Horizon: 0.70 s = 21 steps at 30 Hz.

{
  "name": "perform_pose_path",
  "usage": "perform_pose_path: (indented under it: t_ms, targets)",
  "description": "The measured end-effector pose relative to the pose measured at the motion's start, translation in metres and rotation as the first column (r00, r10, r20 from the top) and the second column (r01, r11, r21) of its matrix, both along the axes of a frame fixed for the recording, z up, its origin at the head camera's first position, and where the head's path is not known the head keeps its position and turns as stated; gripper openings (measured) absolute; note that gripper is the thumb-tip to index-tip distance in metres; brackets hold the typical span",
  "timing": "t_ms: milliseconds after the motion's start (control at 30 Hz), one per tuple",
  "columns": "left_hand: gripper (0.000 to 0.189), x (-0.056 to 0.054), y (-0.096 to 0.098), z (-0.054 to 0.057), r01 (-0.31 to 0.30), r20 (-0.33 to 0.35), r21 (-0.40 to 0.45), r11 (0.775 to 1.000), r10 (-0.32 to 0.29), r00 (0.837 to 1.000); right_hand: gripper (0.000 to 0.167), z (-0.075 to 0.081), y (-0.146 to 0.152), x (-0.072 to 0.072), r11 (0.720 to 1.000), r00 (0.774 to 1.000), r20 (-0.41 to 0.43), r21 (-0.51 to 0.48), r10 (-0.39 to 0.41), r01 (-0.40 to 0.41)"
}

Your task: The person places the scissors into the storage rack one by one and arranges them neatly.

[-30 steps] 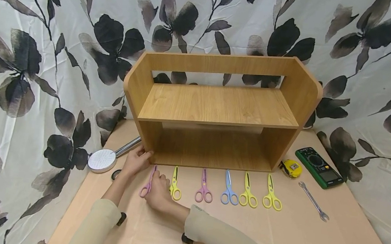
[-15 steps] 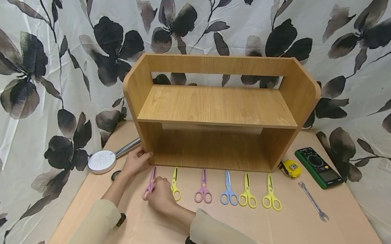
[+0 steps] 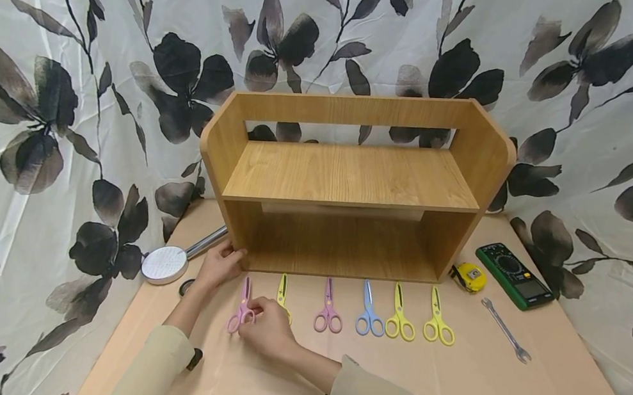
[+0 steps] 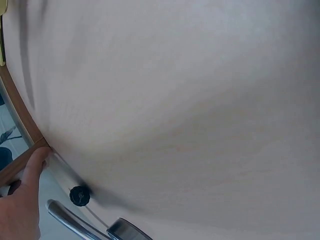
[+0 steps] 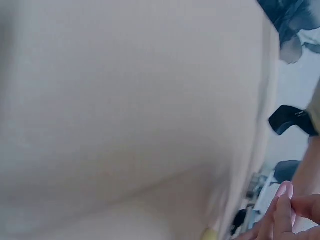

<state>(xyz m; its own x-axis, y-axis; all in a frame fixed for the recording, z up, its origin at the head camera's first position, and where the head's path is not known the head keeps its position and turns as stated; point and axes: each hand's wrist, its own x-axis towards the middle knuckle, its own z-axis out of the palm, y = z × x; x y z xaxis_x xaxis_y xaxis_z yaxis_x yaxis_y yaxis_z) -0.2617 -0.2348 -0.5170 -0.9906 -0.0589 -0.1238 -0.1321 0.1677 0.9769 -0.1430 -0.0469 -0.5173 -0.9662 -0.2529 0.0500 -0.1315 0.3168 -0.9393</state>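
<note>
A two-tier wooden shelf (image 3: 353, 175) stands at the back of the table. My left hand (image 3: 220, 265) rests at its lower left front corner, and in the left wrist view a straight digit (image 4: 34, 167) touches that wooden corner. My right hand (image 3: 268, 327) pinches a handle loop of the leftmost pink scissors (image 3: 245, 293), whose blades point toward the shelf. In the right wrist view the pink loop (image 5: 285, 190) shows between thumb and finger. Just right of them lie yellow scissors (image 3: 282, 289), their handles partly hidden by my right hand.
Further right along the shelf front lie pink scissors (image 3: 328, 308), blue scissors (image 3: 369, 312) and two yellow ones (image 3: 437, 319). A tape measure (image 3: 469, 276), a wrench (image 3: 505, 330) and a green multimeter (image 3: 515, 276) are on the right. A shower head (image 3: 165, 264) and a black ring (image 3: 186, 287) lie left.
My right hand has slid toward me and slightly right, and the leftmost pink scissors have come nearer to me, showing more of their handles. The left hand has stayed at the shelf corner.
</note>
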Motion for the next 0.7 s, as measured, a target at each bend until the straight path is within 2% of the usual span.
perform_pose_path:
  t_ms: [200, 333, 500, 700]
  targets:
    - [0.054, 0.003, -0.001, -0.002, 0.002, 0.003, -0.001, 1.000, -0.002, 1.000, 0.041, 0.017, 0.028, 0.020, 0.986, 0.994, 0.078, -0.155, 0.080, -0.067]
    - [0.055, 0.005, -0.001, 0.000, -0.004, 0.001, -0.006, 1.000, 0.004, 1.000, 0.042, 0.037, 0.045, 0.029, 0.973, 0.990, 0.085, -0.213, 0.108, -0.088]
    - [0.053, 0.007, 0.000, 0.002, -0.009, -0.016, -0.009, 1.000, 0.009, 1.000, 0.040, 0.071, 0.057, 0.028, 0.962, 0.990, 0.049, -0.247, 0.131, -0.115]
    - [0.051, 0.006, 0.000, 0.000, -0.016, -0.043, -0.017, 1.000, 0.015, 0.999, 0.039, 0.117, 0.066, 0.020, 0.946, 0.985, -0.014, -0.275, 0.173, -0.170]
